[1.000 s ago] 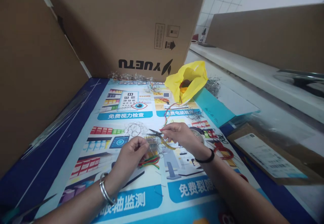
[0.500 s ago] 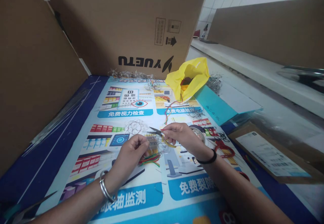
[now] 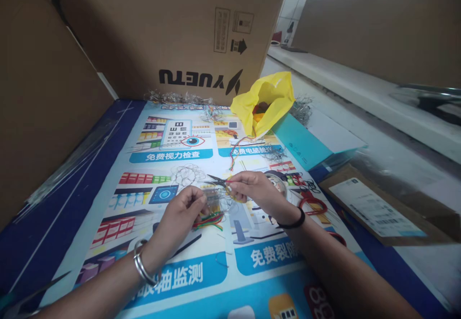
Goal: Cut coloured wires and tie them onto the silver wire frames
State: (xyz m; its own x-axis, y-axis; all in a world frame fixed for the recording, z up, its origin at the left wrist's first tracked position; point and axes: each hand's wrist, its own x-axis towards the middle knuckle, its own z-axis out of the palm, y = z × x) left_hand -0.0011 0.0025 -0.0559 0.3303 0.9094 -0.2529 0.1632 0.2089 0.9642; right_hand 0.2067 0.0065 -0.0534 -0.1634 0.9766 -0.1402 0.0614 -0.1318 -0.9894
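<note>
My right hand is closed on pliers with dark pointed jaws and yellow handles. The jaws point left, above a tangle of thin wire. To the left, my left hand is closed in a pinch; what its fingertips hold is too thin or hidden to make out. Red, green and yellow cords lie just right of and below those fingers. Another loose wire coil rests on the printed sheet beyond the left hand.
A yellow bag stands open at the back, with a cord trailing from it. Wire scraps line the foot of a cardboard box. Red-handled scissors, a flat labelled parcel and a teal box are on the right.
The whole view has shifted slightly, so everything sits a little higher and further left. The lower yellow handle has drawn in toward my right hand. My left hand keeps its pinch.
</note>
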